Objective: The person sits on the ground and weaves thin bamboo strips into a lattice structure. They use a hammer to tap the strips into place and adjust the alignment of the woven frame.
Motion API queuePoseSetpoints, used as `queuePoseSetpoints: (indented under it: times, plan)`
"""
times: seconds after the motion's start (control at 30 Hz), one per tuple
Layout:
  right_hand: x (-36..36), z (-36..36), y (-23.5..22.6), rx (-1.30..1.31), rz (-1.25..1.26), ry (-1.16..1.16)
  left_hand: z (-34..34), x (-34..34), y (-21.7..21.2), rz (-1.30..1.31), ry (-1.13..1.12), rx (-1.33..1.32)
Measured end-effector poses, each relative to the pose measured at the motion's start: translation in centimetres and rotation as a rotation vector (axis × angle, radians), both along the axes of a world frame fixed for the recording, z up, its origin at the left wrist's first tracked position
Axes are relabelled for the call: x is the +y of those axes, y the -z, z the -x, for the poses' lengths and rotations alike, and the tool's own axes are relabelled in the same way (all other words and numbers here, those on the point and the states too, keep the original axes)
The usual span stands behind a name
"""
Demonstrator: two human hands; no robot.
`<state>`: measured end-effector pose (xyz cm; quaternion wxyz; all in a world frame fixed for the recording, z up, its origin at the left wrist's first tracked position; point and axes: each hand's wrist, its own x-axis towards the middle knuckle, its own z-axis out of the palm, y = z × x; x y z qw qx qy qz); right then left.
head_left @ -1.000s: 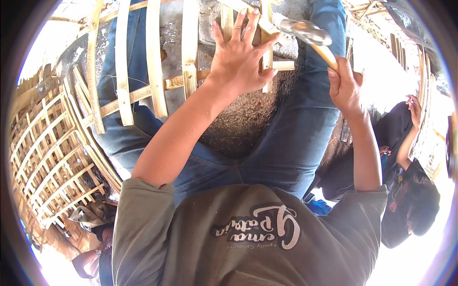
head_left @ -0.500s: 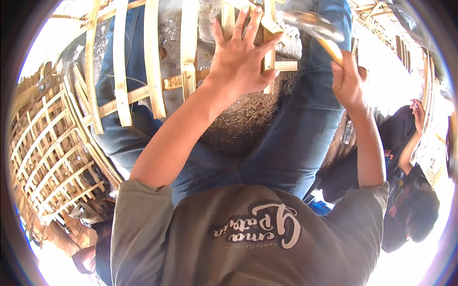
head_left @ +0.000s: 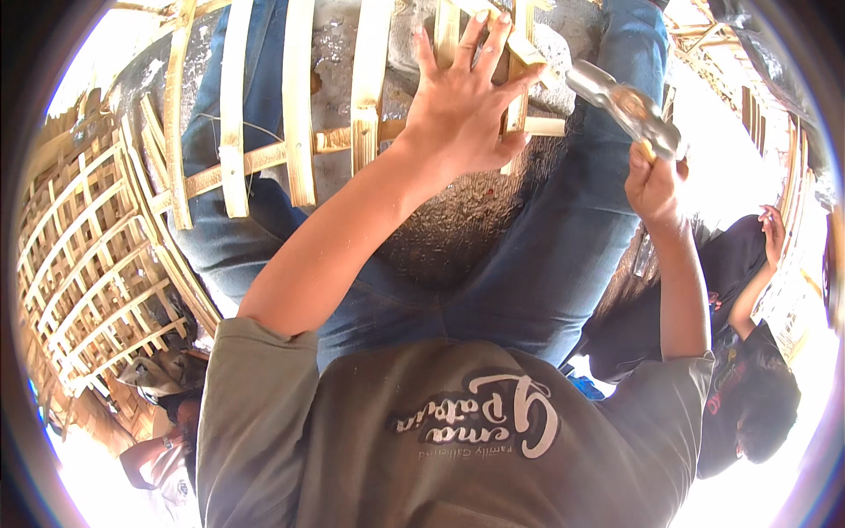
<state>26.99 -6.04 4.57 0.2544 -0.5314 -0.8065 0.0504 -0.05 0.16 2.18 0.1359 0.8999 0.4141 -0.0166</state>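
Between my legs lies a lattice of pale bamboo slats (head_left: pixel 299 97), several running away from me across a crosswise slat (head_left: pixel 255 160). My left hand (head_left: pixel 458 114) rests on its right part, fingers spread wide and pressing down. Beside its fingertips runs a slanted bamboo strip (head_left: pixel 523 46); whether the fingers touch a nail there is too small to tell. In my right hand (head_left: pixel 656 187) is a hammer (head_left: pixel 620 99), gripped by its handle and held above my right thigh. The metal head points toward the lattice and is apart from it.
A stack of woven bamboo panels (head_left: pixel 88 273) stands to the left. Under the lattice is a grey stone (head_left: pixel 550 66) on a dark, wet-looking surface (head_left: pixel 440 238). Another person (head_left: pixel 748 387) sits close on the right, and part of someone (head_left: pixel 163 458) shows at lower left.
The hammer has come up and back toward me, away from the lattice, its head now above my right hand. My left hand keeps its spread pose on the slats; the view has shifted slightly.
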Motion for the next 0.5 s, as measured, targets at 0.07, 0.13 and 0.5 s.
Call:
queuePoseSetpoints:
  times: [0.07, 0.13, 0.5]
  plan:
    - [0.5, 1.0, 0.1, -0.154, 0.144, 0.094, 0.3, -0.2, 0.1, -0.002, -0.012, -0.006]
    - [1.4, 1.3, -0.8, -0.206, 0.235, 0.170, 0.4, -0.2, -0.3, -0.032, 0.002, 0.021]
    - [0.0, 2.1, -0.9, -0.073, 0.141, 0.110, 0.3, -0.6, 2.1, -0.179, -0.072, -0.039]
